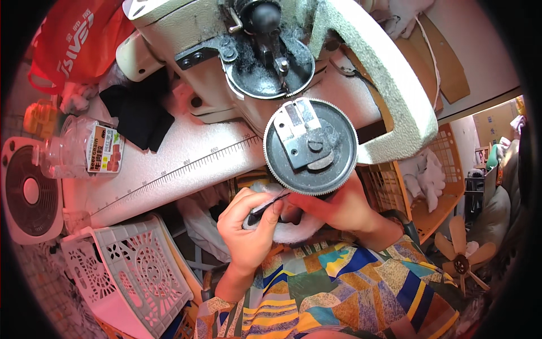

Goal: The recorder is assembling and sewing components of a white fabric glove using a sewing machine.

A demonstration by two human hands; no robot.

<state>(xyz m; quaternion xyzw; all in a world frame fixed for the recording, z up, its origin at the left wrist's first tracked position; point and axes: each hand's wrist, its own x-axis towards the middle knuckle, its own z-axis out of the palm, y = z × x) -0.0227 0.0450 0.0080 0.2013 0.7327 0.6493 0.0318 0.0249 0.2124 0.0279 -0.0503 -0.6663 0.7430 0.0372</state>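
Note:
Below the front toothed disc [282, 164] of a cream sewing machine [389, 73], both hands hold a soft, light grey fabric piece [296, 233] with a dark inner opening. My left hand [248, 223] pinches its left edge between thumb and fingers, where a dark thread or strip shows. On its right side, my right hand [344, 210] is closed around it, with some fingertips hidden by the disc and the fabric. The second toothed disc [248, 85], farther back, is covered in lint. I cannot tell the exact kind of fabric piece.
A ruler-marked white table edge [192, 164] runs left of the machine. On it are a black cloth [138, 116] and a clear plastic jar [76, 147]. A grey fan [31, 192] and white crate [135, 271] stand left. At right are an orange crate [446, 186] and fan blades [460, 254].

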